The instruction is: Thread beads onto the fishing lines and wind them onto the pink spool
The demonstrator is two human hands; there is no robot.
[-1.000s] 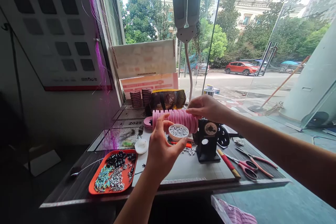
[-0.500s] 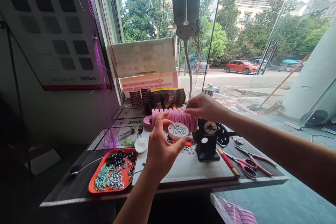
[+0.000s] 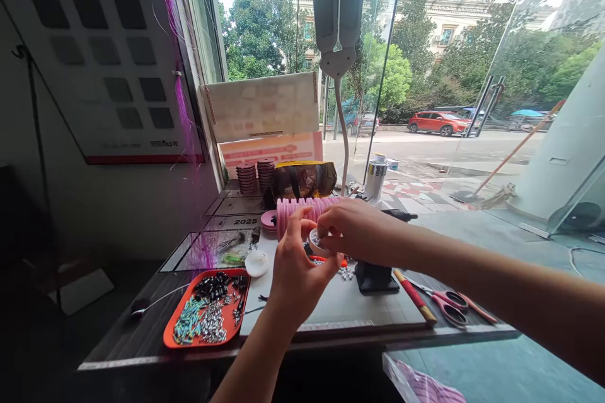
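Observation:
My left hand [image 3: 302, 264] grips a small white dish [image 3: 317, 248] of pale grey beads between thumb and fingers, above the white board. My right hand [image 3: 343, 227] is over the dish, its fingertips bent into the beads and partly covering them; whether a bead is pinched cannot be made out. Just behind both hands lies a row of pink spools [image 3: 288, 209]. Loose grey beads [image 3: 346, 273] lie on the board [image 3: 378, 308] beside a black stand [image 3: 375, 277], which my right forearm partly hides.
An orange tray [image 3: 166, 335] of small metal and coloured parts is at the left. At the right lie a red stick [image 3: 412, 296], pink-handled scissors [image 3: 451, 307] and partly hidden pliers. A white lid [image 3: 256, 263] and bagged goggles-like item [image 3: 305, 180] sit farther back.
My right hand has moved left and down from the pink spools to the dish, and its fingers now reach into it. My left hand still holds the dish. The view has shifted slightly.

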